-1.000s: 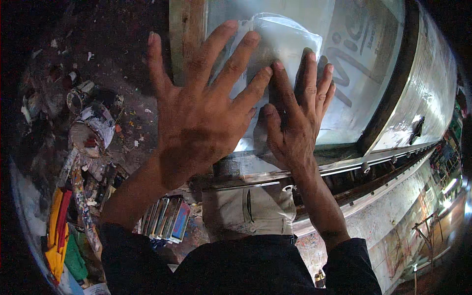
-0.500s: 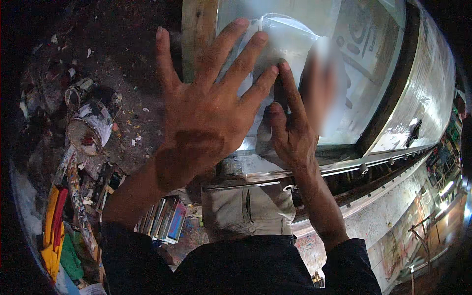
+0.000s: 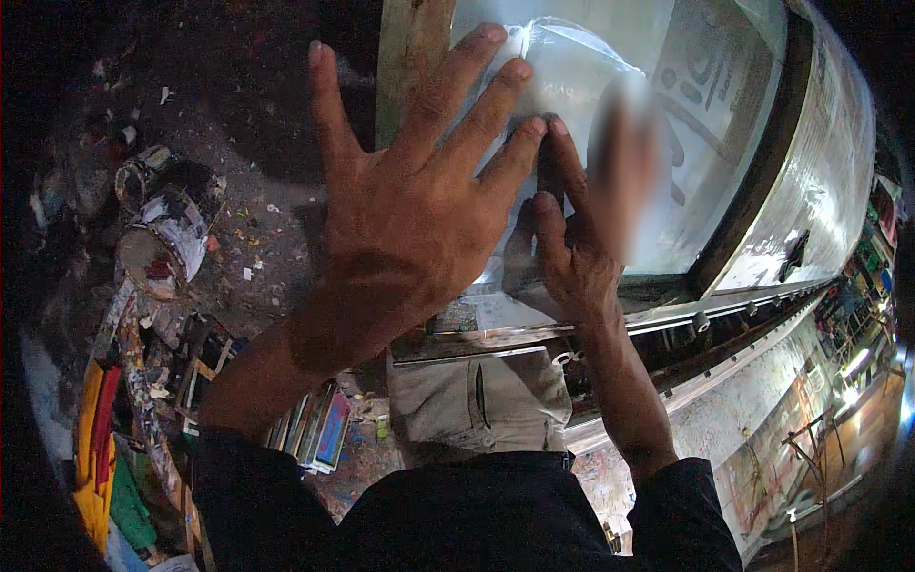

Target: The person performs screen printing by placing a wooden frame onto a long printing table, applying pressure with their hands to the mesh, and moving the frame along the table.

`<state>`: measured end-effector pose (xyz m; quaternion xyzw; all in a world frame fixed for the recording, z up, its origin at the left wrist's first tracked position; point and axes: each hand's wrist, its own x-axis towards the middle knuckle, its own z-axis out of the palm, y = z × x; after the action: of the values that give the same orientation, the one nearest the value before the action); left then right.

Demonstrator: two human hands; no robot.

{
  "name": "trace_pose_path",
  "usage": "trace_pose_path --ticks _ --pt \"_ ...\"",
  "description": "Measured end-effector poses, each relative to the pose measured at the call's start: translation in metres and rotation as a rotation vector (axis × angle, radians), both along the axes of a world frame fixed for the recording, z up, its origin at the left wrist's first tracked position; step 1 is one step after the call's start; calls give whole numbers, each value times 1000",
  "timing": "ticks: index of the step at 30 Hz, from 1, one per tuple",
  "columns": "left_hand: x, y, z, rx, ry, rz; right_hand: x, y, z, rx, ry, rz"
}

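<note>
A pale, see-through sheet with dark lettering lies on a framed glass-like surface in front of me. Near its far left part, a bright, curved edge of clear film catches the light. My left hand is open and palm down, its fingers spread over the left side of the sheet and the wooden frame strip. Beside it, my right hand is also open over the sheet, forefinger and thumb stretched out. A blurred patch hides its other fingers. The two forefingers nearly meet. Neither hand holds anything visible.
Right of the sheet runs a dark bar, then a shiny wrapped panel. A long metal rail passes along the near edge. On the floor at left lie paint-stained cans, thin frames and yellow and red pieces.
Both hands have shifted slightly to the right in the picture, along with the sheet and frame. Their fingers keep nearly the same spread.
</note>
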<state>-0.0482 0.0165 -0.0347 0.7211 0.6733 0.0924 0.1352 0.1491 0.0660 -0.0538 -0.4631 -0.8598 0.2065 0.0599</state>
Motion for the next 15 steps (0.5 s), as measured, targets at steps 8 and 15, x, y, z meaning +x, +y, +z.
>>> trace_pose_path --ticks 8,15 --pt "-3 9 -16 249 152 -86 2 0 -3 12 12 10" --pt "3 16 26 -544 -508 232 1 0 -2 17 16 1"
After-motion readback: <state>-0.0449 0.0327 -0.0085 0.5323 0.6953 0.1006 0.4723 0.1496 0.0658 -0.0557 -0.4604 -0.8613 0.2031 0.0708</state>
